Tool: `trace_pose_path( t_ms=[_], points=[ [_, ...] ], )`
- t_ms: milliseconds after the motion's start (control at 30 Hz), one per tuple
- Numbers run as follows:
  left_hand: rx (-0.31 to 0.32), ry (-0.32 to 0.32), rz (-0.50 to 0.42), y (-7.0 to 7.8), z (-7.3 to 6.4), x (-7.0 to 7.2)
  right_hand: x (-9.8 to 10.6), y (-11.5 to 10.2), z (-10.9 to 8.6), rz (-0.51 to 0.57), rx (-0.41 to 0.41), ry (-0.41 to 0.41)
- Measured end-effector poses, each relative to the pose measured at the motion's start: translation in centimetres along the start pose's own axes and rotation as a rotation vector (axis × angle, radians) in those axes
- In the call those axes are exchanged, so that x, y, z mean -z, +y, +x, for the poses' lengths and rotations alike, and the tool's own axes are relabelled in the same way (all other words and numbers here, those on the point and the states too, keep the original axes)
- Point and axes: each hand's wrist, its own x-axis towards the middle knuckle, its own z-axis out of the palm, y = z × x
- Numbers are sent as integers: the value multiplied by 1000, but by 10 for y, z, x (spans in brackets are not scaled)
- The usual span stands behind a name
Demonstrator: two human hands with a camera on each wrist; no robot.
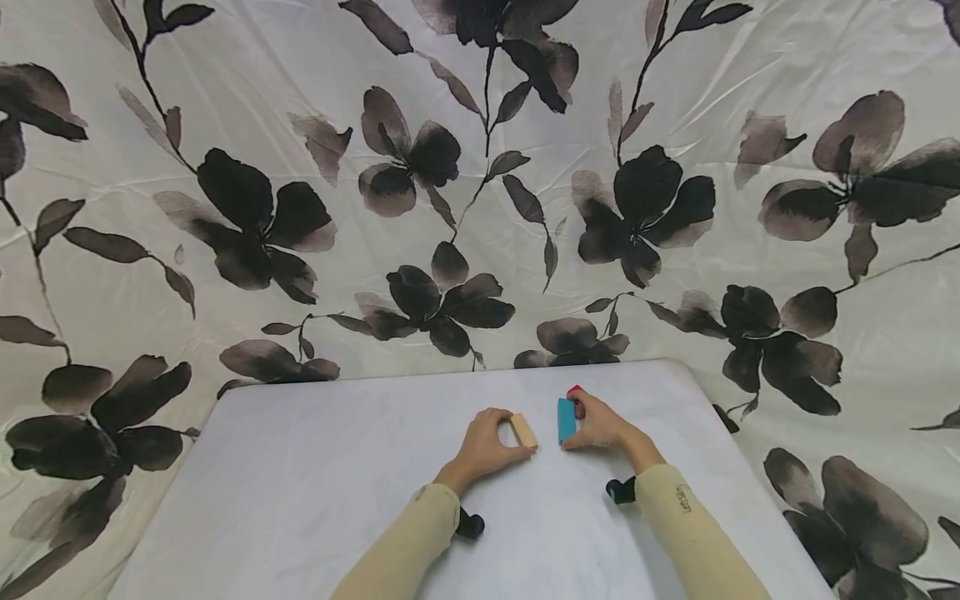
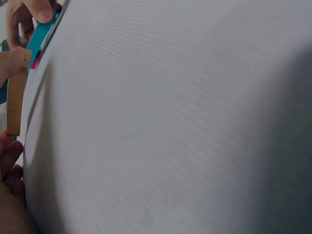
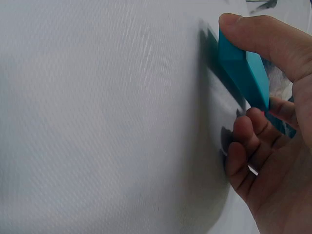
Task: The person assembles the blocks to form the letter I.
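My left hand (image 1: 486,447) grips a plain wooden block (image 1: 523,431) by its two ends, thumb at the near end and fingers at the far end. To its right, my right hand (image 1: 602,425) pinches a long blue block (image 1: 566,422) the same way, between thumb and fingertips. In the right wrist view the blue block (image 3: 243,68) is tilted close over the white surface, with the other fingers loosely curled below. A small red piece (image 1: 574,388) shows by the right fingertips at the blue block's far end; most of it is hidden. A gap separates the two blocks.
Both hands work above a white tabletop (image 1: 300,467) near its far edge. Behind it hangs a pale cloth (image 1: 525,250) printed with dark flowers. Black wrist devices (image 1: 470,525) stick out beneath the sleeves.
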Motion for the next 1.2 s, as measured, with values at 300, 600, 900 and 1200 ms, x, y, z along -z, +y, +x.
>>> trace_pose_path(
  t_ms=[300, 600, 900, 1200],
  points=[
    [-17, -35, -76, -6, -11, 8, -2, -4, -5, -42, 38, 31],
    [-14, -52, -78, -15, -26, 19, -11, -19, -8, -10, 5, 32],
    [37, -69, -144, -19, -37, 28, -18, -26, -4, -28, 10, 45],
    [18, -84, -150, -21, -47, 34, -25, -39, 0, -32, 75, 41]
  ],
)
